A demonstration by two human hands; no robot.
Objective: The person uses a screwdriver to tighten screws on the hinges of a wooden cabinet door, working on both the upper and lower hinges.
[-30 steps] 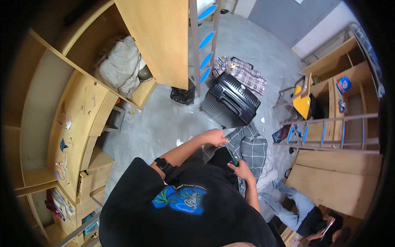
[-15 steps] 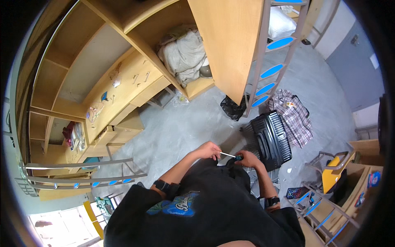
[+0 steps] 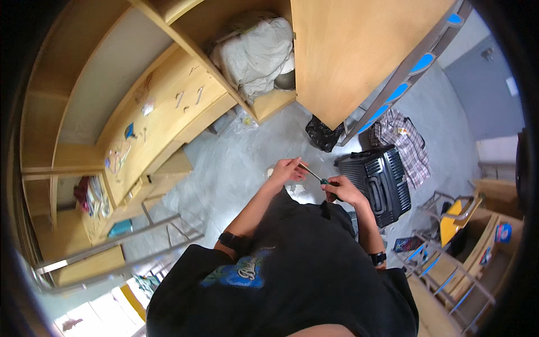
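Gripping a screwdriver (image 3: 323, 181) in the right hand (image 3: 349, 191), with fingers closed round its dark green handle and with its metal shaft slanting far and left, in front of the body and above the grey floor (image 3: 224, 163). Curling the fingers of the left hand (image 3: 287, 171) close about the shaft's far end; too small to tell whether pinching the metal or just beside it. Wearing a black band on each wrist and a black T-shirt (image 3: 314, 269) with a blue print. Beneath and between the hands, some white scraps (image 3: 295, 189) on the floor. Just to the right, a black ribbed suitcase (image 3: 376, 185), and beyond it, a checked bag (image 3: 401, 140). Farther ahead, a black plastic bag (image 3: 324, 135) near the lower corner of an open wooden cabinet door (image 3: 359, 56), with a blue-treaded ladder (image 3: 398, 92) just to the right. Behind that opening, pale crumpled cloth (image 3: 255, 53) in the cabinet. To the left, a long wooden desk (image 3: 168, 123) with small metal pieces (image 3: 200, 95) and a little blue item (image 3: 129, 130) on top. Well off to the right, a yellow chair (image 3: 451, 224); far right, a grey door (image 3: 488, 84).
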